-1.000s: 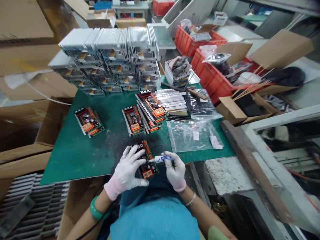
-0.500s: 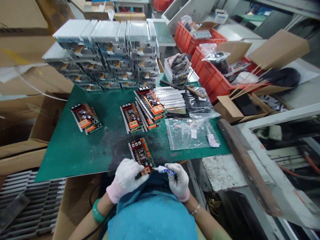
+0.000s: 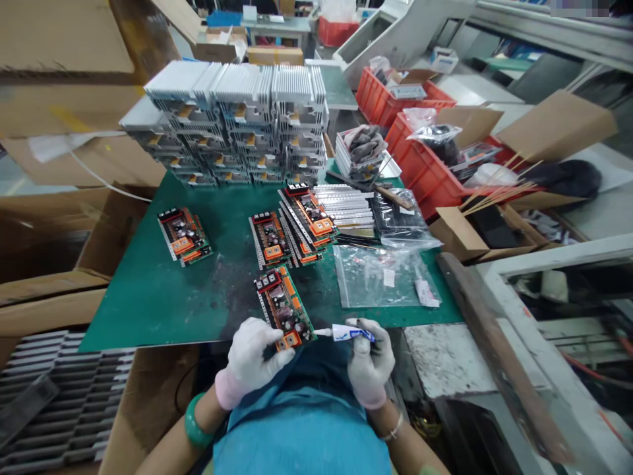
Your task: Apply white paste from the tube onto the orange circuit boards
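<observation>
My left hand, in a white glove, grips the near end of a circuit board by its orange block. The board lies tilted at the front edge of the green table. In my right hand, also gloved, is a small white and blue glue tube, held between thumb and fingers. Its thin nozzle points left and reaches the board's near right corner; whether it touches cannot be made out. Behind the held board, several similar circuit boards lie in an overlapping pile. Another small group of boards is farther left.
Finned metal heat sinks stand stacked at the table's back. A clear plastic bag and metal strips lie on the right of the green table. Red crates stand beyond. Cardboard boxes flank the left side.
My right hand and the tube have moved a little right, and the nozzle shows more clearly. The held board has turned slightly, its far end nearer the pile. The whole view has shifted.
</observation>
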`<state>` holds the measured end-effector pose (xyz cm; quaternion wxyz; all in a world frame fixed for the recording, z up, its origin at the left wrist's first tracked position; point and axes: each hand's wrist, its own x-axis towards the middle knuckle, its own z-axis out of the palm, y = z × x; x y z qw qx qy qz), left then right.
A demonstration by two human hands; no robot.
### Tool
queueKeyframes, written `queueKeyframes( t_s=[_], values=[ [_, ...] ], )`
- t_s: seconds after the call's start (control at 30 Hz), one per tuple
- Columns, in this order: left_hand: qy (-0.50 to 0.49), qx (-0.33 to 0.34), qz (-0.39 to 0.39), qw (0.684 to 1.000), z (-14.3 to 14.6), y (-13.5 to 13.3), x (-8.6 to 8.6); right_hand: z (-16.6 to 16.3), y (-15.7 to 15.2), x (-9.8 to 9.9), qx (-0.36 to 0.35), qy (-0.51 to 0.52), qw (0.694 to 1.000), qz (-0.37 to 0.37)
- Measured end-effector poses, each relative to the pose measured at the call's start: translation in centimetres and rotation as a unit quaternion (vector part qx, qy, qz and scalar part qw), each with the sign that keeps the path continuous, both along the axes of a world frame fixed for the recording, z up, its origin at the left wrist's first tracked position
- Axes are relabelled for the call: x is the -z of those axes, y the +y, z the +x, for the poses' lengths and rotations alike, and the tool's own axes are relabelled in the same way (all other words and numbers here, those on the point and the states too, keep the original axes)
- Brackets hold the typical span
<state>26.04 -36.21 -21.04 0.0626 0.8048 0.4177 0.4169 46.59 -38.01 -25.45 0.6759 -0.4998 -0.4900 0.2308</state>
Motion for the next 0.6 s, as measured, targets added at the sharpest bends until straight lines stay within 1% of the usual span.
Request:
queueKeyframes(
  t_s=[0.13, 0.23, 0.3, 0.33, 0.4, 0.47, 0.53, 0.6],
  values=[
    [0.018, 0.002, 0.03, 0.999, -0.1, 0.1, -0.5, 0.4, 0.2, 0.1, -0.018, -0.074, 0.996, 0.054],
    [0.042, -0.008, 0.037, 0.998, -0.2, 0.1, -0.5, 1.1, 0.1, 0.0, -0.064, -0.162, 0.978, 0.111],
    [0.063, -0.011, 0.041, 0.997, -0.2, 0.0, -0.4, 1.2, 0.1, -0.2, -0.097, -0.203, 0.966, 0.125],
    [0.073, -0.013, 0.042, 0.996, -0.3, 0.0, -0.3, 1.1, 0.3, -0.3, -0.103, -0.203, 0.967, 0.117],
    [0.092, -0.018, 0.046, 0.995, -0.6, -0.1, -0.3, 0.7, 0.7, -0.3, -0.088, -0.143, 0.984, 0.062],
    [0.11, -0.033, 0.05, 0.992, -1.4, 0.1, -0.4, 0.3, 1.6, -0.2, -0.048, -0.019, 0.998, -0.034],
    [0.123, -0.079, 0.054, 0.988, -3.0, 0.7, -0.9, 0.2, 2.8, 0.1, -0.014, 0.111, 0.986, -0.127],
    [0.122, -0.158, 0.043, 0.979, -5.5, 1.9, -1.8, 0.4, 4.1, 0.5, -0.009, 0.195, 0.963, -0.184]
  ],
)
